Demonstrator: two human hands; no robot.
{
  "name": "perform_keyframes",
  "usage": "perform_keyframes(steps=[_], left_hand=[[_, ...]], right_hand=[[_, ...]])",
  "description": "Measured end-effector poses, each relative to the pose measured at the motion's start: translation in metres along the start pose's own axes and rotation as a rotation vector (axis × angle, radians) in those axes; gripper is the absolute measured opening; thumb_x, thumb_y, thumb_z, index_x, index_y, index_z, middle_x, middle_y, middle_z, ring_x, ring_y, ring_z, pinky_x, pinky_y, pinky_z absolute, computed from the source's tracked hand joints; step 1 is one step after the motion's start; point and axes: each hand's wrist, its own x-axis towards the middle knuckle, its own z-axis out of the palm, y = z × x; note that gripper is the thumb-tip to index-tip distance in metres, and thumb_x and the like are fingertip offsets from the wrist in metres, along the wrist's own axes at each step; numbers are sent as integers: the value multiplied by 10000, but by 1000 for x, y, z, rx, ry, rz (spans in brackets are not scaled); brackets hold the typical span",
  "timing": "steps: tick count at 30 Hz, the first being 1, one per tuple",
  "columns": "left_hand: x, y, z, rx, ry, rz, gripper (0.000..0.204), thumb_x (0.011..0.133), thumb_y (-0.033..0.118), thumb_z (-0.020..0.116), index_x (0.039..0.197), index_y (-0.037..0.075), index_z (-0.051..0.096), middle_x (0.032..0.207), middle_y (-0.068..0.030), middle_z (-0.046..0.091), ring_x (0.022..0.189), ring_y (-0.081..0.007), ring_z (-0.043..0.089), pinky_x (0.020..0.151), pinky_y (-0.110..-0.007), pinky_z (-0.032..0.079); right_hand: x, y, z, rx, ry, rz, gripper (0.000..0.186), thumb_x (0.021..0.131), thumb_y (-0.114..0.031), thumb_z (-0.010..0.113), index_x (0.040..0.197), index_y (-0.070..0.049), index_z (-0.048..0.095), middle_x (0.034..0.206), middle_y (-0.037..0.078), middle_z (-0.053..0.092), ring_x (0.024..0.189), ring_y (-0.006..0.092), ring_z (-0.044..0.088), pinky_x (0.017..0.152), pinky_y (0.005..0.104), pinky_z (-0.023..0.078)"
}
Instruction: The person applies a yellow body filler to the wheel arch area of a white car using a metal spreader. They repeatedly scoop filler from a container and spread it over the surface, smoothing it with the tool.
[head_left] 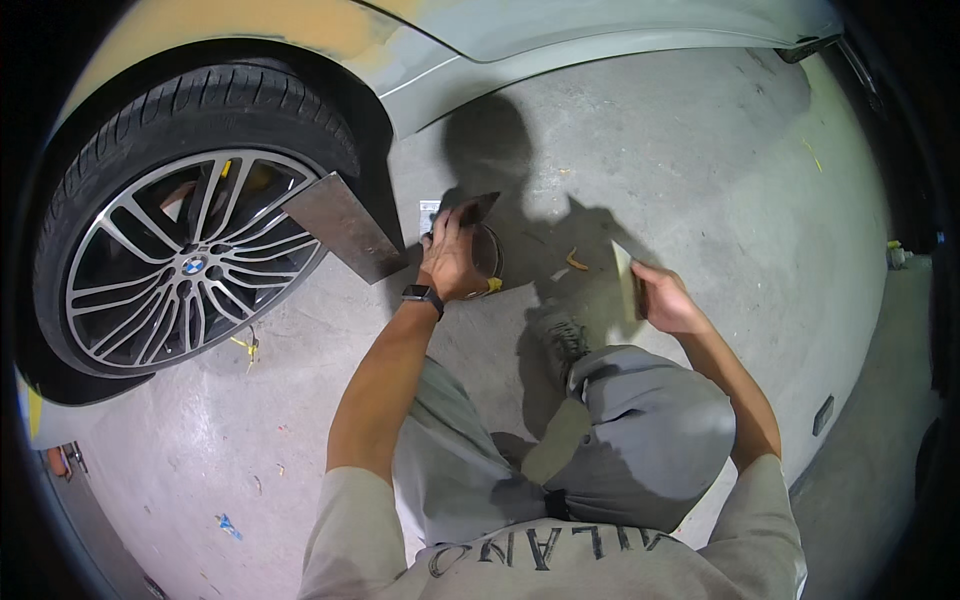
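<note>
My left hand [450, 258], with a watch on its wrist, is over the floor beside the wheel. Its fingers are closed against a dark, pointed flat blade [481, 208]; the grip itself is partly hidden. Under and beside this hand stands a round can [491, 252], mostly covered by it. Out to the right, my right hand [672, 299] grips a pale yellowish flat plate [627, 280] by its right edge, held on edge. A bare metal sheet [345, 228] leans at the tyre's right side, left of my left hand.
A car wheel [195, 262] stands at the left beneath a body panel [330, 30] with yellow-tan patches. The grey sill [560, 62] runs along the top. My shoe [562, 338] is on the concrete floor [700, 150]. Small scraps lie about, including a curled orange-brown piece [577, 260].
</note>
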Motion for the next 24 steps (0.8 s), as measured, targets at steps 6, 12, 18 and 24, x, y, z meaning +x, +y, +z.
perform_keyframes(steps=[6, 12, 18, 24], left_hand=[[-65, 22, -17, -62, 323, -236, 967, 548, 237, 972, 1364, -16, 520, 1589, -222, 371, 1447, -437, 385, 1146, -528, 402], [-118, -6, 0, -116, -80, -568, 884, 643, 287, 891, 1378, -30, 515, 1552, -222, 381, 1505, -424, 307, 1227, -484, 344], [-116, -22, 21, -165, -106, -583, 886, 659, 317, 875, 1393, -20, 512, 1574, -228, 359, 1511, -428, 302, 1221, -497, 355], [-109, -16, 25, -193, -122, -713, 991, 663, 358, 876, 1487, -4, 461, 1632, -169, 301, 1504, -425, 315, 1181, -534, 409]], right_hand=[[60, -35, 69, -655, -214, -397, 483, 895, -35, 654, 1375, 15, 637, 1090, 96, 710, 1016, 187, 685, 843, 380, 559], [116, -34, 149, -1456, -237, -911, 337, 821, -94, 733, 1152, -62, 784, 1087, 127, 761, 987, 266, 734, 782, 388, 592], [169, 23, 176, -1944, -757, -1204, 431, 866, -139, 676, 1295, -133, 714, 1108, 89, 717, 1017, 295, 716, 827, 436, 592], [184, 42, 197, -2233, -835, -860, 296, 871, -119, 621, 1126, -95, 769, 1060, 117, 746, 989, 318, 740, 790, 451, 593]])
